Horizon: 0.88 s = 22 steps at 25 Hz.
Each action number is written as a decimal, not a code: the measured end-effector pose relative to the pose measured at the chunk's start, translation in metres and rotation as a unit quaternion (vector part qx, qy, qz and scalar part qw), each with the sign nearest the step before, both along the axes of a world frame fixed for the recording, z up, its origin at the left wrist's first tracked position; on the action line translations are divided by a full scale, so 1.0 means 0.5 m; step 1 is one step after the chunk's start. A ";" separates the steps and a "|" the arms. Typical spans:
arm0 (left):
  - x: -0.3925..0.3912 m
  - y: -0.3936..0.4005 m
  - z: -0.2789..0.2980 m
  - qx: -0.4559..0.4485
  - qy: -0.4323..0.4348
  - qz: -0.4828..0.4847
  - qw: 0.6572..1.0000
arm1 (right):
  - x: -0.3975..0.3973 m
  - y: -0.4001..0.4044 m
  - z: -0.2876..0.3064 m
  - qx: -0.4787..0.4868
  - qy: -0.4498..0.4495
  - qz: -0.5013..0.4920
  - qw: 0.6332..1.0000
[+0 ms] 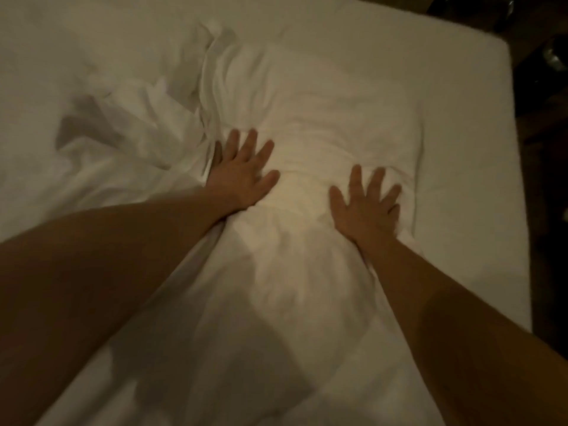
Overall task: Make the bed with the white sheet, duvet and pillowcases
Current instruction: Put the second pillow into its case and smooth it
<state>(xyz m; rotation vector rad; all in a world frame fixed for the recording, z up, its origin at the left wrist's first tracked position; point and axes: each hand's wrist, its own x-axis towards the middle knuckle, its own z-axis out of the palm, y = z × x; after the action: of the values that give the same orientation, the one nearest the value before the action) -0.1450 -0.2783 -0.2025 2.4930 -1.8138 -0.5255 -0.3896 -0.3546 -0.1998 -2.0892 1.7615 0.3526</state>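
A white pillow in its pillowcase (310, 112) lies wrinkled in the middle of the bed, its far end toward the top of the view. My left hand (242, 173) presses flat on its left side with fingers spread. My right hand (365, 204) presses flat on its right side, fingers spread too. Loose white bedding (129, 133) is bunched up to the left of the pillow. The white sheet (467, 179) covers the mattress around it. More white fabric runs down between my forearms toward me.
The mattress edge (519, 210) runs down the right side, with its far right corner near the top. Beyond it is dark floor and dim dark objects (553, 56) at the upper right. The bed stretches away to the left.
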 end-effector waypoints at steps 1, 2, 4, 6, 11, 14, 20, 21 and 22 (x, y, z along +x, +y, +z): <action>-0.013 0.020 0.034 -0.009 0.040 0.002 0.999 | 0.005 0.025 0.031 0.037 -0.027 -0.017 0.999; -0.027 0.047 0.071 -0.018 0.077 -0.002 0.997 | 0.007 0.063 0.063 0.064 -0.049 -0.021 0.997; -0.054 0.123 0.144 0.028 0.084 -0.046 0.995 | -0.005 0.163 0.121 0.075 -0.055 0.000 0.996; -0.072 0.185 0.170 0.090 0.010 -0.099 0.991 | -0.038 0.252 0.156 0.049 -0.048 0.024 0.997; -0.087 0.232 0.070 -0.007 -0.069 -0.081 0.994 | -0.098 0.326 0.114 -0.053 -0.046 0.042 0.997; -0.103 0.240 -0.013 -0.138 -0.047 -0.084 0.986 | -0.094 0.344 0.035 -0.136 -0.059 0.038 0.988; -0.073 0.214 -0.125 -0.265 -0.088 -0.142 0.950 | -0.085 0.336 -0.091 -0.252 -0.091 0.046 0.962; -0.075 0.210 -0.130 -0.267 -0.087 -0.146 0.948 | -0.087 0.332 -0.099 -0.266 -0.094 0.044 0.958; -0.081 0.207 -0.128 -0.272 -0.086 -0.141 0.948 | -0.089 0.331 -0.103 -0.268 -0.098 0.042 0.958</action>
<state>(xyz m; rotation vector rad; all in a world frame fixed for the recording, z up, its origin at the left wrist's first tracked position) -0.1852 -0.1746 -0.2666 1.9716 -2.0356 0.1894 -0.4341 -0.1892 -0.2513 -2.4580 1.7888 -0.3453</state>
